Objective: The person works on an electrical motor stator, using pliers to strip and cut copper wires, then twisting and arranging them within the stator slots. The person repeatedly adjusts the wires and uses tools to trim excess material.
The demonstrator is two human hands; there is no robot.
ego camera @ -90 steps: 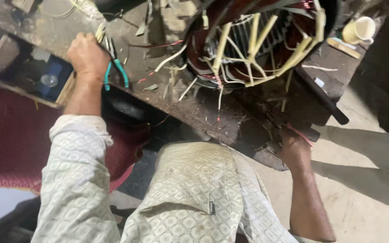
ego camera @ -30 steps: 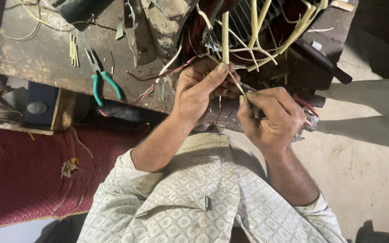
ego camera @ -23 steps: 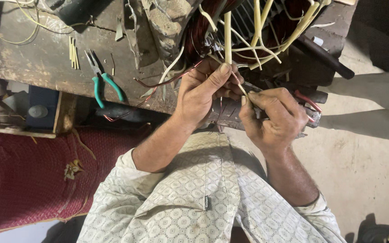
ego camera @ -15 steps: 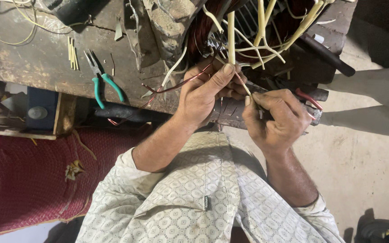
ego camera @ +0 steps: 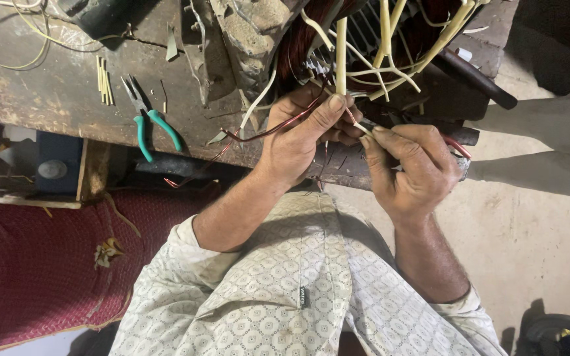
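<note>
The left hand [ego camera: 298,135] has its grip closed on a thin copper wire [ego camera: 258,134], pinching it between thumb and fingers just below the motor winding [ego camera: 311,39]. The right hand [ego camera: 413,168] has its grip closed around a cream sleeve tube [ego camera: 362,126], touching the left fingers. Green-handled pliers [ego camera: 150,125] lie well apart on the tabletop [ego camera: 47,99].

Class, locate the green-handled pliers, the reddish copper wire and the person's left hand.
green-handled pliers [ego camera: 145,122], head view, where the handles meet the jaws.
reddish copper wire [ego camera: 258,135], head view, mid-strand.
left hand [ego camera: 298,135], head view, back of the hand.
</note>
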